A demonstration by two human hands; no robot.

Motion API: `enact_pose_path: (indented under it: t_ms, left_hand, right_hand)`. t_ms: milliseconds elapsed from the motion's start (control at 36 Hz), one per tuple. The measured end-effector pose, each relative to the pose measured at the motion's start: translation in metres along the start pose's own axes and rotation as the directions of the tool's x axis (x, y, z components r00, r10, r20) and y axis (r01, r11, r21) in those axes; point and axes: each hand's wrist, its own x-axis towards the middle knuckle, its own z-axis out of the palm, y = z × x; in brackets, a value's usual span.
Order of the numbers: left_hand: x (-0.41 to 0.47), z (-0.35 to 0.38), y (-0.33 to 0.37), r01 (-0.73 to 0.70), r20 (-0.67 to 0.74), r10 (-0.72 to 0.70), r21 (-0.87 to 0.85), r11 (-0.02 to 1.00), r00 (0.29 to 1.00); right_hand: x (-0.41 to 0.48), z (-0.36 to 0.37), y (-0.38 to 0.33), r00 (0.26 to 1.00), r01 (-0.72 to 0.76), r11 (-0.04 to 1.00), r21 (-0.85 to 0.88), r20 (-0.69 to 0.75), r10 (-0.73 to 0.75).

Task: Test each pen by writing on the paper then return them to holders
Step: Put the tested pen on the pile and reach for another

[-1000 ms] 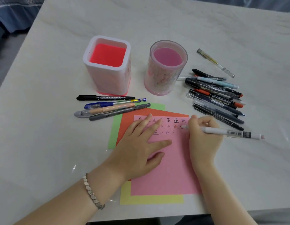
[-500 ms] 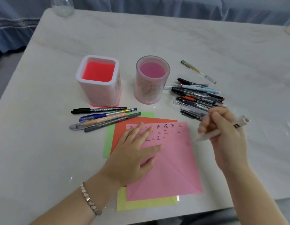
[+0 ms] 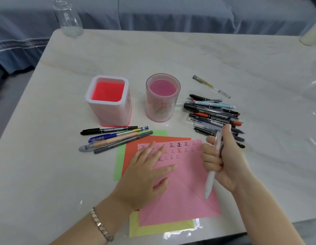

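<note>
My left hand [image 3: 146, 175] lies flat with spread fingers on the pink paper [image 3: 182, 195], which carries rows of written marks near its top edge. My right hand [image 3: 224, 160] grips a white pen [image 3: 210, 181] in a fist above the paper's right side, tip pointing down toward me. A square white holder with a red inside [image 3: 107, 101] and a round pink holder [image 3: 162, 98] stand behind the paper. Several pens [image 3: 114, 138] lie left of the paper. A larger pile of pens [image 3: 213, 114] lies right of the round holder.
Under the pink sheet lie orange [image 3: 134, 149], green [image 3: 118, 167] and yellow [image 3: 153, 229] sheets. A lone clear pen [image 3: 211, 86] lies beyond the pile. A glass bottle [image 3: 68, 17] stands at the table's far left corner, a pale object [image 3: 311, 35] at the far right edge.
My right hand lifted the white pen off the paper, turned it from a writing hold into a fist grip, and the pen now points tip down. My left hand stayed on the paper.
</note>
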Motion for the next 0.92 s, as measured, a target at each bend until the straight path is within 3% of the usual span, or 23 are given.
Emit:
enact_pose_path:
  t_ms: [83,139,194,250,361,444,500,556,611,667,750,917]
  left_hand:
    - [0.000,0.000,-0.001,-0.019,-0.022,0.019,-0.002,1.000,1.000]
    - [0.000,0.000,-0.001,-0.031,-0.045,0.031,0.011,0.999,0.998]
    - [0.000,-0.003,0.000,-0.028,-0.075,0.028,0.005,1.000,0.997]
    - [0.002,-0.010,0.004,-0.032,-0.130,0.031,-0.004,0.999,0.991]
    - [0.015,-0.025,0.019,-0.182,-0.248,0.220,0.166,0.969,0.944]
    - [0.019,-0.025,0.023,-0.277,-0.229,0.330,0.233,0.932,0.916]
    - [0.018,-0.024,0.020,-0.237,-0.199,0.285,0.232,0.943,0.938]
    - [0.016,-0.025,0.015,-0.145,-0.224,0.196,0.226,0.963,0.955]
    - [0.014,-0.031,0.012,0.007,-0.267,0.041,0.175,0.985,0.963]
    - [0.009,-0.040,0.007,0.156,-0.302,-0.139,0.032,0.987,0.943]
    - [0.000,-0.049,-0.009,0.303,-0.372,-0.316,-0.094,0.948,0.873]
    - [-0.007,-0.064,-0.051,0.392,-0.463,-0.300,0.115,0.913,0.834]
  right_hand:
    - [0.000,-0.001,0.004,0.999,0.043,0.994,-0.099,-0.028,-0.046]
    - [-0.003,-0.003,0.007,0.995,0.097,0.953,-0.286,0.013,-0.098]
    - [-0.007,-0.007,0.011,0.979,0.206,0.781,-0.589,0.117,-0.170]
    - [-0.010,-0.007,0.015,0.954,0.300,0.589,-0.751,0.228,-0.195]
    - [-0.013,-0.001,0.024,0.945,0.328,0.522,-0.787,0.269,-0.189]
    - [-0.012,0.002,0.027,0.901,0.433,0.424,-0.796,0.364,-0.235]
    - [-0.010,0.002,0.022,0.872,0.482,0.323,-0.814,0.412,-0.263]
    - [-0.004,-0.002,0.012,0.817,0.513,0.139,-0.847,0.432,-0.383]
    - [0.007,-0.010,-0.001,0.712,0.444,-0.072,-0.893,0.400,-0.577]
    - [0.021,-0.022,-0.011,0.659,0.304,-0.203,-0.931,0.359,-0.660]
    - [0.039,-0.037,-0.013,0.750,0.115,-0.302,-0.946,0.282,-0.599]
    - [0.050,-0.041,-0.011,0.799,0.084,-0.333,-0.939,0.263,-0.540]
